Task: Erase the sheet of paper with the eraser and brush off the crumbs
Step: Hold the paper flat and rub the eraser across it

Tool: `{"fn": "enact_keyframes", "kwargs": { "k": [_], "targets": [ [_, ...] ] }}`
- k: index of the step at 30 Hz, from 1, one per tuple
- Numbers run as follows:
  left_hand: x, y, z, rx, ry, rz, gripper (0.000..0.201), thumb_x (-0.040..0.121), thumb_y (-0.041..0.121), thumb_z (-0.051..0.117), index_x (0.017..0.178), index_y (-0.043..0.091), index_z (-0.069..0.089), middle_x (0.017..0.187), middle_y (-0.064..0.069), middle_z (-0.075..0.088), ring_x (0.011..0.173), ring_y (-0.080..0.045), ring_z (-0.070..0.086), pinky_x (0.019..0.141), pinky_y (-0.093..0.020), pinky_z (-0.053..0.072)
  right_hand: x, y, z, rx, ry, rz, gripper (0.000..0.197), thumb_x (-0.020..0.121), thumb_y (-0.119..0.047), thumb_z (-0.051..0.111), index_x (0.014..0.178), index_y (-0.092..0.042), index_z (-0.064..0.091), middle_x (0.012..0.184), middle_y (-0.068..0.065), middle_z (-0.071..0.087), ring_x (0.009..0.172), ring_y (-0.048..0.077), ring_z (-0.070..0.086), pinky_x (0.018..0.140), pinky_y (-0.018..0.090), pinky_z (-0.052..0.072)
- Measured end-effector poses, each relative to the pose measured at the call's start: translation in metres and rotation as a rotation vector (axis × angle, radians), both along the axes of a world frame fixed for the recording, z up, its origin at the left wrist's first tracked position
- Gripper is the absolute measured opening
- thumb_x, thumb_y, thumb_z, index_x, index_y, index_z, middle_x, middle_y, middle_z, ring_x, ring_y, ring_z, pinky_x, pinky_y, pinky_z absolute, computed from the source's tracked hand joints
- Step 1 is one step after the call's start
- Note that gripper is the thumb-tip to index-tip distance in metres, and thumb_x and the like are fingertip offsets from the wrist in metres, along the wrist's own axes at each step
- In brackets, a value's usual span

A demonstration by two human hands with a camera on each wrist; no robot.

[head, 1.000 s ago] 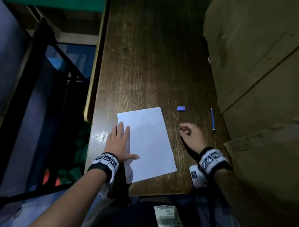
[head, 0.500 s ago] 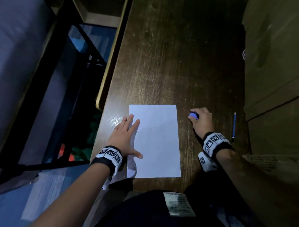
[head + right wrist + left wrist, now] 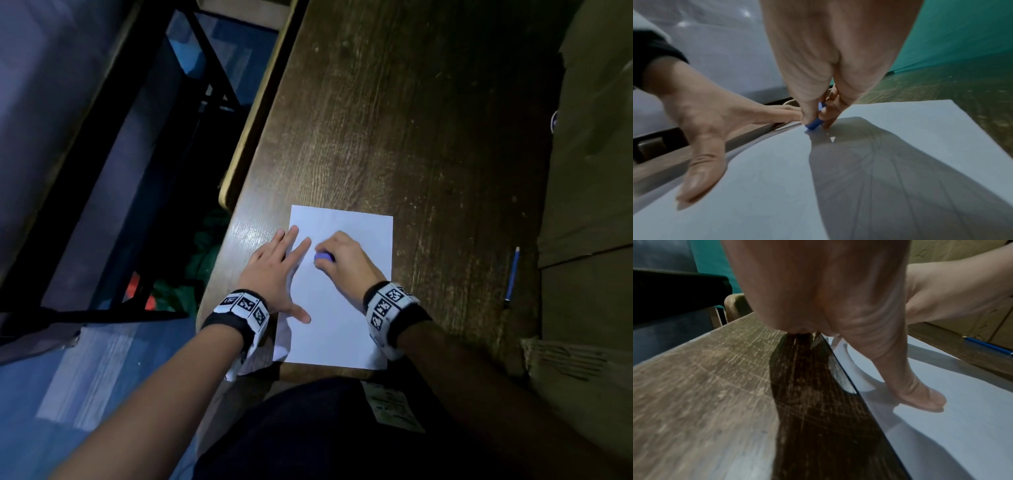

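Note:
A white sheet of paper [image 3: 346, 308] lies on the dark wooden desk [image 3: 411, 137] near its front edge. My left hand [image 3: 274, 270] lies flat with spread fingers on the sheet's left edge, the thumb [image 3: 920, 395] pressing the paper [image 3: 941, 426]. My right hand [image 3: 342, 260] pinches a small blue eraser [image 3: 323, 257] between thumb and fingers. In the right wrist view the eraser [image 3: 813, 124] touches the paper [image 3: 900, 129] close to the left hand [image 3: 701, 116]. Faint pencil lines show on the sheet.
A blue pencil [image 3: 512, 274] lies on the desk to the right of the sheet, also seen as a pencil [image 3: 988, 346] in the left wrist view. A brown cardboard box [image 3: 592, 171] stands along the right side. The desk's left edge drops to the floor and a dark frame [image 3: 191, 85].
My right hand picked up the blue eraser from the desk right of the sheet and carried it left onto the paper. The left hand stayed flat on the sheet's left edge.

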State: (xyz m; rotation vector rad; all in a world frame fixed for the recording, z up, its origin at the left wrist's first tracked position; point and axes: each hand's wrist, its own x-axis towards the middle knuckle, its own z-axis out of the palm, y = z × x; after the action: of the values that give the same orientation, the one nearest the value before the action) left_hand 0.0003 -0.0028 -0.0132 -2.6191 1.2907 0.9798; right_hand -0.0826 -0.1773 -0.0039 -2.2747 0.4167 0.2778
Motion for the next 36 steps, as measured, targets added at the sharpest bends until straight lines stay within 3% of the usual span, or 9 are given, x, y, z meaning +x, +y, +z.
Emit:
{"fn": "enact_keyframes", "kwargs": {
  "k": [2, 7, 11, 16, 21, 25, 30, 34, 36],
  "targets": [
    [-0.001, 0.0, 0.0, 0.009, -0.013, -0.006, 0.152, 0.054, 0.088, 0.072, 0.159, 0.032, -0.023, 0.163, 0.002, -0.037, 0.153, -0.022, -0.027, 0.124, -0.041, -0.004, -0.007, 0.005, -0.001, -0.014, -0.001, -0.005, 0.011, 0.093, -0.024, 0.059, 0.1, -0.02, 0.067, 0.1, -0.004, 0.054, 0.089, 0.012, 0.057, 0.083, 0.028, 0.048],
    [-0.001, -0.003, -0.001, 0.028, -0.033, -0.018, 0.153, 0.054, 0.09, 0.071, 0.158, 0.031, -0.025, 0.163, -0.001, -0.037, 0.153, -0.025, -0.026, 0.125, -0.043, -0.001, -0.025, 0.017, 0.011, -0.017, 0.036, 0.285, 0.009, 0.095, -0.026, 0.055, 0.089, -0.023, 0.061, 0.092, -0.006, 0.054, 0.081, 0.011, 0.054, 0.075, 0.027, 0.046],
    [-0.001, -0.003, -0.001, 0.022, -0.043, -0.023, 0.153, 0.054, 0.089, 0.072, 0.159, 0.031, -0.023, 0.164, -0.001, -0.034, 0.154, -0.026, -0.023, 0.125, -0.043, -0.001, 0.0, 0.0, -0.004, -0.072, -0.075, -0.037, 0.008, 0.093, -0.025, 0.058, 0.094, -0.021, 0.065, 0.093, -0.004, 0.057, 0.085, 0.012, 0.056, 0.08, 0.025, 0.047],
    [-0.001, -0.004, 0.0, 0.042, -0.083, -0.068, 0.153, 0.055, 0.091, 0.07, 0.159, 0.027, -0.022, 0.166, -0.004, -0.031, 0.155, -0.029, -0.02, 0.126, -0.047, -0.003, -0.022, 0.026, 0.006, 0.015, 0.015, 0.251, 0.011, 0.094, -0.025, 0.057, 0.094, -0.019, 0.067, 0.09, -0.005, 0.058, 0.081, 0.01, 0.057, 0.075, 0.027, 0.049],
    [0.01, -0.014, 0.003, 0.022, -0.116, -0.161, 0.155, 0.05, 0.088, 0.075, 0.161, 0.028, -0.013, 0.169, -0.004, -0.02, 0.157, -0.025, -0.01, 0.126, -0.047, 0.0, -0.001, 0.005, -0.003, -0.039, -0.079, -0.071, 0.01, 0.091, -0.023, 0.058, 0.089, -0.021, 0.067, 0.087, -0.003, 0.057, 0.08, 0.012, 0.057, 0.076, 0.03, 0.05],
    [0.015, -0.018, 0.001, 0.038, -0.104, -0.176, 0.156, 0.049, 0.085, 0.078, 0.161, 0.027, -0.014, 0.169, -0.002, -0.022, 0.157, -0.024, -0.012, 0.127, -0.048, 0.003, -0.023, 0.027, 0.01, 0.017, 0.055, 0.243, 0.012, 0.09, -0.024, 0.057, 0.087, -0.021, 0.067, 0.087, -0.005, 0.058, 0.077, 0.01, 0.057, 0.075, 0.036, 0.053],
    [0.015, -0.016, 0.001, 0.034, -0.097, -0.192, 0.156, 0.05, 0.086, 0.078, 0.161, 0.027, -0.015, 0.168, -0.002, -0.024, 0.157, -0.024, -0.014, 0.126, -0.048, 0.001, 0.0, 0.0, -0.002, -0.046, -0.093, -0.175, 0.009, 0.091, -0.024, 0.062, 0.093, -0.02, 0.07, 0.09, -0.002, 0.06, 0.082, 0.011, 0.058, 0.08, 0.029, 0.051],
    [0.016, -0.016, -0.001, 0.03, -0.087, -0.18, 0.156, 0.05, 0.085, 0.078, 0.16, 0.028, -0.017, 0.167, -0.002, -0.027, 0.156, -0.024, -0.016, 0.127, -0.048, 0.0, -0.029, 0.037, 0.006, 0.006, 0.062, 0.16, 0.012, 0.093, -0.027, 0.056, 0.094, -0.023, 0.068, 0.09, -0.006, 0.059, 0.082, 0.01, 0.057, 0.079, 0.034, 0.052],
    [0.017, -0.016, -0.002, 0.034, -0.079, -0.19, 0.156, 0.052, 0.085, 0.077, 0.16, 0.027, -0.018, 0.167, -0.003, -0.027, 0.156, -0.025, -0.017, 0.127, -0.05, 0.0, -0.021, 0.031, 0.009, -0.022, 0.064, 0.172, 0.012, 0.093, -0.026, 0.056, 0.095, -0.022, 0.067, 0.093, -0.005, 0.059, 0.083, 0.012, 0.058, 0.079, 0.033, 0.052]
  ]
}}
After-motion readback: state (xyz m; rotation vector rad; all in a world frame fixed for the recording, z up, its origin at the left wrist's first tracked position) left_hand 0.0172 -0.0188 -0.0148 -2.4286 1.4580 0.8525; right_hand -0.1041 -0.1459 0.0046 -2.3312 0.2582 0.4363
